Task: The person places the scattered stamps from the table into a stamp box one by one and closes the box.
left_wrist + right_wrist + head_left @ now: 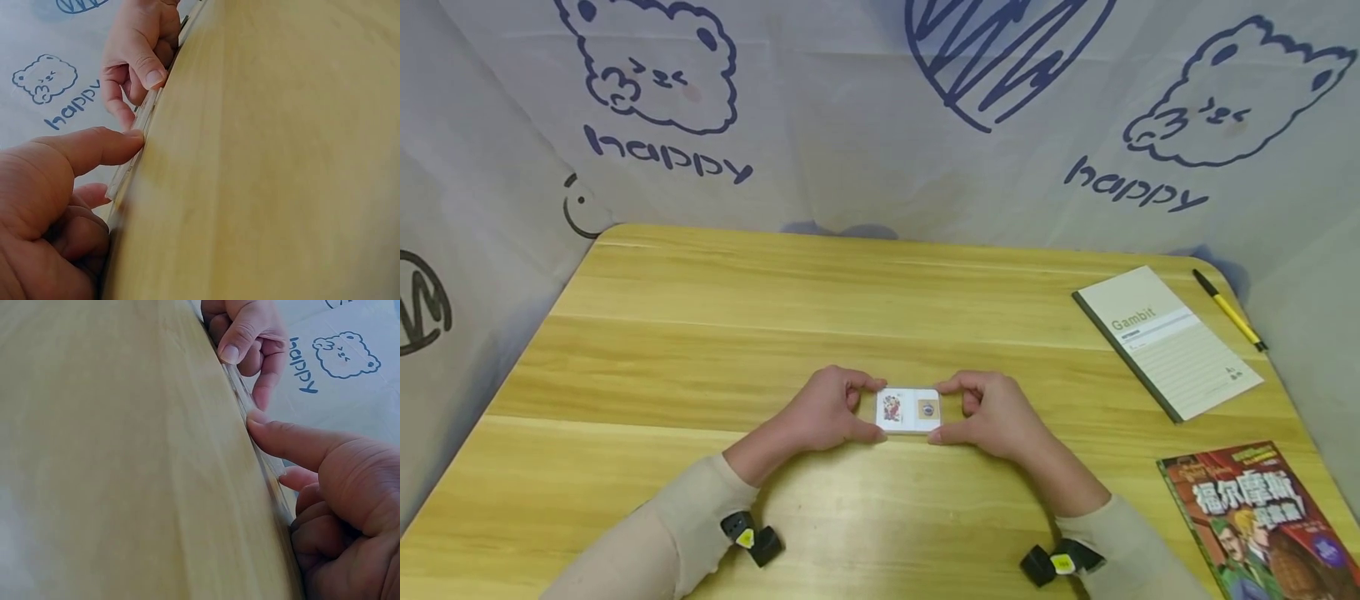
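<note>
A small flat white card case (908, 410) lies on the wooden table (775, 317). Its top carries a colourful figure on the left half and a tan square on the right. My left hand (835, 410) pinches the left end between thumb and forefinger, one at the near corner and one at the far. At the opposite end, my right hand (996, 415) grips the corners the same way. From the left wrist view, the edge of the case (134, 150) looks thin and clear. The other fingers of both hands are curled in.
To the right at the back lies a notebook (1168, 342) marked Gambit, with a yellow and black pen (1228, 308) beside it. A comic-style book (1262, 521) rests at the near right. Behind the table hangs a white cloth (835, 125) with drawn bears.
</note>
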`<move>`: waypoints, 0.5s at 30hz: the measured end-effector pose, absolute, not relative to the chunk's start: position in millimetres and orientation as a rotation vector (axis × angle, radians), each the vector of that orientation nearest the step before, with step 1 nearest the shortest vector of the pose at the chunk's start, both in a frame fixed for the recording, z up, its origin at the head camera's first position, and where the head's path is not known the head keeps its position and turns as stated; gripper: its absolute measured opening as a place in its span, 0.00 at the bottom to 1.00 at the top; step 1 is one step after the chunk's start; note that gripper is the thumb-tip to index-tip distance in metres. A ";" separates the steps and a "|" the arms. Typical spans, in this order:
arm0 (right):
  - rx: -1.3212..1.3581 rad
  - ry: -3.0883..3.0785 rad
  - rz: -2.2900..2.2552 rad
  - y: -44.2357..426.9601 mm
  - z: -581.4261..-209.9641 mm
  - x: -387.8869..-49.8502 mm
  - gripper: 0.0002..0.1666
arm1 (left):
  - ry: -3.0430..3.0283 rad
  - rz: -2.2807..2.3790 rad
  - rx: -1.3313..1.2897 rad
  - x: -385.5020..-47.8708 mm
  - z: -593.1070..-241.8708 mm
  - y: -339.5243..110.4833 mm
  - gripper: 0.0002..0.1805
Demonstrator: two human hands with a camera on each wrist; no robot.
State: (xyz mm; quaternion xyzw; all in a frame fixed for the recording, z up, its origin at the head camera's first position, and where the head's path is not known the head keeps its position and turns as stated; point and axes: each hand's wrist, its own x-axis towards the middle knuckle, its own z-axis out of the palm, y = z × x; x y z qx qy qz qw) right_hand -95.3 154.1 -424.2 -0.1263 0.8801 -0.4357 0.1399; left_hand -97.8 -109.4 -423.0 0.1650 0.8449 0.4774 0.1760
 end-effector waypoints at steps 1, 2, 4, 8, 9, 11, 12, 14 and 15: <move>-0.368 2.542 -1.257 154.0 -423.9 -95.1 0.33 | 2.396 1.352 0.466 -97.4 -423.4 -109.7 0.34; -0.366 2.540 -1.254 153.9 -423.5 -94.9 0.33 | 2.398 1.352 0.460 -96.9 -423.5 -109.8 0.34; -0.365 2.534 -1.250 153.6 -422.7 -94.5 0.34 | 2.410 1.347 0.453 -95.8 -423.8 -110.2 0.34; -0.375 2.521 -1.238 153.5 -422.8 -93.7 0.34 | 2.438 1.328 0.449 -93.3 -425.2 -110.7 0.35; -0.378 2.518 -1.233 153.5 -422.8 -93.6 0.34 | 2.442 1.323 0.453 -92.9 -425.8 -110.8 0.35; -0.377 2.509 -1.225 153.7 -423.2 -93.3 0.35 | 2.447 1.315 0.459 -92.3 -426.9 -111.0 0.36; -0.375 2.502 -1.223 153.9 -423.4 -93.1 0.36 | 2.447 1.314 0.460 -92.1 -427.4 -111.1 0.36; -0.377 2.498 -1.222 154.3 -423.1 -92.6 0.38 | 2.439 1.322 0.462 -91.6 -427.8 -111.2 0.38; -0.384 2.500 -1.224 154.3 -422.9 -92.2 0.39 | 2.436 1.332 0.453 -91.1 -427.7 -111.2 0.39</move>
